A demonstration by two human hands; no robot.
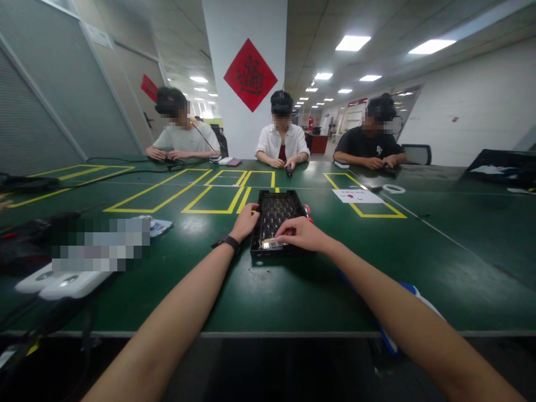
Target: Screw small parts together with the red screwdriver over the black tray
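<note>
A black tray (254,245) with rows of small shapes inside lies on the green table in front of me. My left hand (246,222), a dark band on its wrist, grips the tray's left wall with the fingers over the rim. Over the near part of the tray is my right hand (299,233), its thumb and fingers pinched together; what they hold, if anything, is too small to make out. Just by those fingertips, a small pale, shiny piece (270,243) lies inside the near end. Behind my right hand a red object (307,210) shows partly beside the tray.
Yellow tape outlines (209,211) mark the green table (460,268). White devices (67,283) and dark gear (37,237) lie left. A paper sheet (357,196) and a white ring (394,189) lie right. Three people sit across. A blue-and-white object (419,296) is partly behind my right forearm.
</note>
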